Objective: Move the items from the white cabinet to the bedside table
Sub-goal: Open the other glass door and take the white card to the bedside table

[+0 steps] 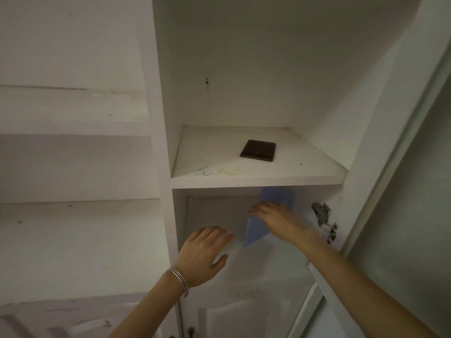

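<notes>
The white cabinet (256,180) stands open in front of me. On its upper shelf lies a flat dark brown square item (258,150). In the compartment below, my right hand (275,220) grips a thin light blue sheet-like item (256,231), which stands on edge and tilts, its top reaching just under the shelf. My left hand (203,252), with bangles on the wrist, hovers with fingers spread just left of the blue item and holds nothing. The bedside table is out of view.
A metal hinge (322,213) is fixed to the cabinet's right wall, and the open door (395,142) stands at the right. White open shelves (73,128) fill the left side. A lower cabinet door (231,318) sits below my arms.
</notes>
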Demonstrator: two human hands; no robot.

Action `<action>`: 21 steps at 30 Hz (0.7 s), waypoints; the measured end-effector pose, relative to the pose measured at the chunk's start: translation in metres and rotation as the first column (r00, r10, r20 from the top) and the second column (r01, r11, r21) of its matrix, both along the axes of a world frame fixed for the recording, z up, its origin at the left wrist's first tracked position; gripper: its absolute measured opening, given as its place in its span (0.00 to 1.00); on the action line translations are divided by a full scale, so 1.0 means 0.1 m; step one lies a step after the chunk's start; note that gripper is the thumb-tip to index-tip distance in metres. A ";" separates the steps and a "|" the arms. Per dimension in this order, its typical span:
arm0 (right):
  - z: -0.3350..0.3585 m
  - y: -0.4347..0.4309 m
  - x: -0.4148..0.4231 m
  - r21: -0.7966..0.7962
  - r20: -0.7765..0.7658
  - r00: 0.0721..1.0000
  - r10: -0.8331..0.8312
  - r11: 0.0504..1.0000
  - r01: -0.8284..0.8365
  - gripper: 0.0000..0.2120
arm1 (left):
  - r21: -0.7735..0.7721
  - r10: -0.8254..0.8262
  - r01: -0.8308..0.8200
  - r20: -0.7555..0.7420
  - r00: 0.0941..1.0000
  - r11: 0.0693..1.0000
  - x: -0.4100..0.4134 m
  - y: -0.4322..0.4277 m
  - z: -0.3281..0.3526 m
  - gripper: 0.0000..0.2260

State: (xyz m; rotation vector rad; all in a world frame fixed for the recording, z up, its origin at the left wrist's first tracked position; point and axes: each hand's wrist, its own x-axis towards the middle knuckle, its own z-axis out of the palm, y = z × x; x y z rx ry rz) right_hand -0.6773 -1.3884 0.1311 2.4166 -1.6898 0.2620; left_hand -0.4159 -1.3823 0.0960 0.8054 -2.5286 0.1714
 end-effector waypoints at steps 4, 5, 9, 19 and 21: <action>-0.10 -0.14 -0.04 -0.031 -0.111 0.994 0.016 0.999 -0.020 0.17 | 0.017 0.041 -0.041 -0.006 0.999 0.999 0.00 -0.05 -0.08 0.19; -0.12 -0.16 -0.05 -0.035 -0.160 0.987 0.019 0.999 -0.025 0.15 | 0.023 0.047 -0.047 -0.005 0.999 0.999 0.00 -0.06 -0.11 0.19; -0.11 -0.17 -0.04 -0.036 -0.230 0.972 0.053 0.997 -0.063 0.13 | 0.028 0.053 -0.054 0.008 0.999 0.998 0.00 -0.08 -0.19 0.19; 0.12 0.26 0.17 -0.247 -0.029 0.989 0.145 0.958 -0.148 0.07 | -0.025 0.014 -0.015 -0.024 1.000 1.000 0.01 -0.10 -0.09 0.21; 0.18 0.38 0.25 -0.273 0.013 0.991 0.135 0.954 -0.127 0.06 | -0.012 -0.005 0.005 -0.026 1.000 1.000 0.07 -0.09 -0.10 0.21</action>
